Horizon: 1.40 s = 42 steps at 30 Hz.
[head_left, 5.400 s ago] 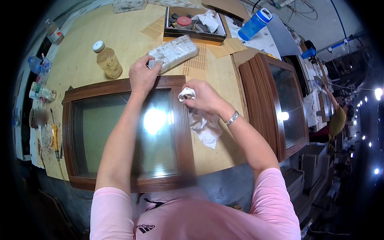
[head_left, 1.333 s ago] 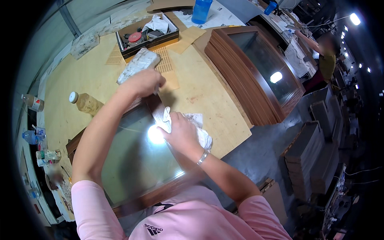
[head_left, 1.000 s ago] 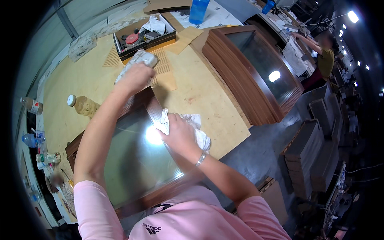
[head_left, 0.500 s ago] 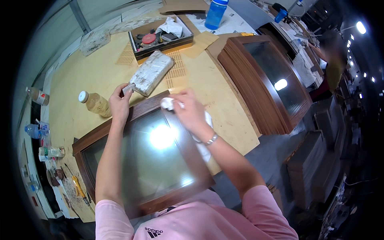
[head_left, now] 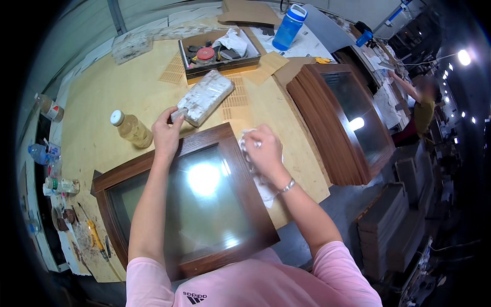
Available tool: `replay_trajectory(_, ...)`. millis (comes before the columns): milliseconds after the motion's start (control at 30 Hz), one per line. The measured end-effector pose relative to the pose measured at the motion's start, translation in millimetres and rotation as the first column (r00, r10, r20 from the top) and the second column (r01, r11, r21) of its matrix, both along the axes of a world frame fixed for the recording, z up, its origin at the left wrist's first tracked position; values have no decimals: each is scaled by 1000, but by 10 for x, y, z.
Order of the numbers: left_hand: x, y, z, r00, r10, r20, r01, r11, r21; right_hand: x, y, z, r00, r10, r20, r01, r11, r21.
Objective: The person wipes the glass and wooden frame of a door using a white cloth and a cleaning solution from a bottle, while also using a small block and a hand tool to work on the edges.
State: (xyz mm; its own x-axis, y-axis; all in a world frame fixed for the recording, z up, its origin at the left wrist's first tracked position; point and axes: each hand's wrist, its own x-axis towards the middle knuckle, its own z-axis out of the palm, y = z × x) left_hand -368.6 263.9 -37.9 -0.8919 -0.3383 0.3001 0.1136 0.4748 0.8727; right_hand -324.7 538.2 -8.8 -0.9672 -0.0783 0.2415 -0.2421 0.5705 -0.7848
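A brown wood-framed glass door [head_left: 263, 217] lies on the table in front of me, its near edge close to my body. My left hand [head_left: 168, 135] reaches over its far rail and pinches a small grey block [head_left: 178, 113] beside a white, brown-smeared slab [head_left: 207, 97]. Just past the door's right edge, my right hand [head_left: 265, 152] is closed on a crumpled white cloth [head_left: 266, 193], part of which spreads below the hand on the table. Left of my left hand stands a bottle of yellowish liquid with a white cap [head_left: 131, 130].
A stack of similar brown frames [head_left: 327, 123] lies at the right. Farther back are an open box of odds and ends [head_left: 222, 67] and a blue bottle [head_left: 289, 28]. Several bottles and a yellow-handled tool [head_left: 95, 238] line the left side. Another person [head_left: 423, 110] works at far right.
My right hand has moved right, from the door's far right corner with a white wad to the cloth beside the door. My left hand still pinches the grey block. The whole view has shifted slightly.
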Motion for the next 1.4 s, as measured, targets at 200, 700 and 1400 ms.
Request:
replay_trajectory(200,-19,-63,-44,1000,-11,-28,12,999,43,591,-241,271,908,412,-80,-401,908,119)
replay_trajectory(700,1682,-449,492,992,-51,118,-30,798,602,1394,904,377,975,130,-178,-124,991,46)
replay_trajectory(1400,5254,-3528,-1006,447,856,261,-883,468,-23,2175,-713,1155,765,600,-234,-641,741,-199)
